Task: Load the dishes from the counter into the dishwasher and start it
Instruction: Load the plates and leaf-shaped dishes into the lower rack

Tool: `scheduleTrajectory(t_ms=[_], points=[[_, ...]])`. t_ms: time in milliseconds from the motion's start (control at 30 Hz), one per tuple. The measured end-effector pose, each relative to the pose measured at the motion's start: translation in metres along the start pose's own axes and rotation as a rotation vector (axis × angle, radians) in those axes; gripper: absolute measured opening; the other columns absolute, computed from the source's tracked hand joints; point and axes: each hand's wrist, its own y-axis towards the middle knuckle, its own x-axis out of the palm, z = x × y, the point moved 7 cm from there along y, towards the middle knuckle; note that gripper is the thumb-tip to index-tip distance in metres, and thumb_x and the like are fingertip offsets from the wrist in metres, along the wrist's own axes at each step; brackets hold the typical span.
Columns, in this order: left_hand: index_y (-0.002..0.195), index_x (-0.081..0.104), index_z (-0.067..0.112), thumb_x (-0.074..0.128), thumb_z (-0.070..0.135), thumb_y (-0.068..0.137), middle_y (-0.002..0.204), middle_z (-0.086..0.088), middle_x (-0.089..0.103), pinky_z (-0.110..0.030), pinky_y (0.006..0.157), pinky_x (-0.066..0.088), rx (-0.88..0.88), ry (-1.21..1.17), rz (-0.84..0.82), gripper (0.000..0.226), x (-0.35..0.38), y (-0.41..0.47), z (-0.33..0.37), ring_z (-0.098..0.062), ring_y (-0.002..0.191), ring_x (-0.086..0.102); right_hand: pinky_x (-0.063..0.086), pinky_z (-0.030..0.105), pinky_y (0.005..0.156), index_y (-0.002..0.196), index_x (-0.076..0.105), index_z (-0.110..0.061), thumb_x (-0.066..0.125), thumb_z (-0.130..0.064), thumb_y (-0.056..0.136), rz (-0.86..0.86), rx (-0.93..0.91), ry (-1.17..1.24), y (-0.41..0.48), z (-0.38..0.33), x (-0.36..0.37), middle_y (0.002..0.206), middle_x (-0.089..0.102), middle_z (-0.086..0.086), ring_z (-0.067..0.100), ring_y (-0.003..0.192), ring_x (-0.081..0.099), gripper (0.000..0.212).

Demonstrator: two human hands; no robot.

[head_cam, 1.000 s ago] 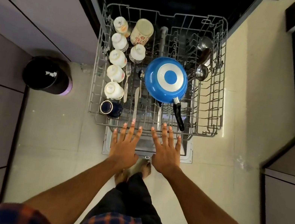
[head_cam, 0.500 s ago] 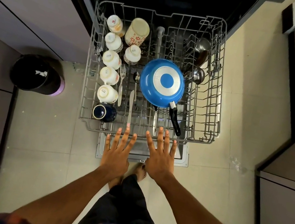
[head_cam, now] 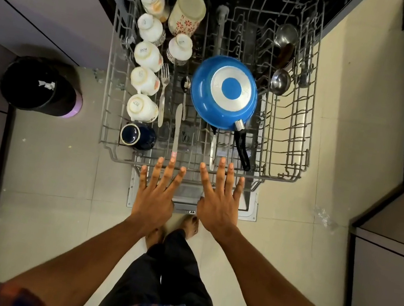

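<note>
The grey wire dishwasher rack (head_cam: 288, 130) is pulled out over the open door (head_cam: 247, 212). Upside down in its middle lies a blue pan (head_cam: 223, 92) with a black handle. Down the left side stand several white cups (head_cam: 143, 80), a dark blue mug (head_cam: 137, 136) and a floral jar (head_cam: 187, 14). A fork (head_cam: 163, 86), knives (head_cam: 177, 127) and steel ladles (head_cam: 279, 81) lie in the rack. My left hand (head_cam: 157, 193) and my right hand (head_cam: 219, 201) are spread flat, fingers straight, fingertips at the rack's front rail.
A black bin (head_cam: 40, 86) stands on the tiled floor at the left. Grey cabinet fronts (head_cam: 394, 281) line both sides. My bare feet (head_cam: 186, 227) stand just before the door's edge.
The view has closed in on the rack, which now fills more of the frame. Both hands have stayed spread at the rack's front rail.
</note>
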Motion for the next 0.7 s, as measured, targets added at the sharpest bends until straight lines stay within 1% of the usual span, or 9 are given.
scheduleTrajectory(t_ms=[100,233,333,400,467,600,700], points=[[0.160,-0.006,0.025,0.068,0.017,0.075,0.168,-0.010,-0.005,-0.067,0.118,0.012,0.013,0.007,0.004,0.113,-0.004,0.013,-0.007,-0.037,0.153,-0.005,-0.001,0.065,0.120,0.160,-0.011,-0.032,0.061,-0.029,0.084,0.005,-0.010,0.004,0.013,-0.001,-0.005,0.166,-0.023,0.014,0.035,0.152,-0.022,0.105],[0.160,-0.004,0.025,0.065,0.016,0.076,0.168,-0.009,-0.005,-0.066,0.119,0.010,0.022,0.017,0.019,0.110,-0.008,0.025,-0.014,-0.036,0.154,-0.004,-0.005,0.065,0.120,0.158,-0.018,-0.034,0.061,-0.029,0.086,-0.008,-0.019,0.023,0.027,-0.001,-0.007,0.164,-0.028,0.013,0.034,0.150,-0.028,0.107],[0.160,-0.007,0.026,0.065,0.019,0.077,0.168,-0.009,-0.008,-0.066,0.118,0.006,0.028,0.029,0.024,0.110,-0.008,0.033,-0.015,-0.036,0.153,-0.007,-0.002,0.066,0.120,0.158,-0.016,-0.035,0.062,-0.029,0.085,0.012,-0.018,0.020,0.036,0.000,-0.009,0.165,-0.026,0.013,0.035,0.150,-0.027,0.107],[0.159,-0.008,0.026,0.066,0.020,0.078,0.168,-0.008,-0.010,-0.067,0.118,0.006,0.027,0.026,0.026,0.110,-0.010,0.040,-0.017,-0.035,0.153,-0.010,-0.001,0.066,0.120,0.159,-0.013,-0.034,0.064,-0.028,0.084,0.029,-0.020,0.015,0.041,0.001,-0.012,0.165,-0.024,0.013,0.035,0.151,-0.025,0.108],[0.160,-0.008,0.026,0.067,0.021,0.076,0.168,-0.008,-0.010,-0.067,0.118,0.006,0.025,0.040,0.027,0.111,-0.014,0.049,-0.020,-0.035,0.153,-0.010,-0.002,0.066,0.120,0.160,-0.011,-0.034,0.063,-0.027,0.084,0.037,-0.017,0.012,0.050,0.002,-0.016,0.166,-0.023,0.013,0.035,0.151,-0.024,0.106],[0.160,-0.007,0.025,0.065,0.020,0.075,0.167,-0.007,-0.012,-0.066,0.118,0.001,0.010,0.047,0.017,0.111,-0.028,0.079,-0.026,-0.035,0.153,-0.010,-0.005,0.067,0.119,0.159,-0.015,-0.034,0.061,-0.031,0.085,0.036,-0.014,-0.003,0.082,0.002,-0.031,0.164,-0.028,0.013,0.035,0.150,-0.027,0.106],[0.158,-0.014,0.026,0.063,0.023,0.078,0.166,-0.007,-0.020,-0.064,0.117,-0.009,0.005,0.053,-0.022,0.111,-0.034,0.099,-0.032,-0.034,0.152,-0.019,-0.002,0.067,0.119,0.158,-0.017,-0.034,0.061,-0.029,0.086,0.042,-0.008,-0.010,0.102,0.005,-0.040,0.163,-0.031,0.013,0.036,0.151,-0.025,0.106]])
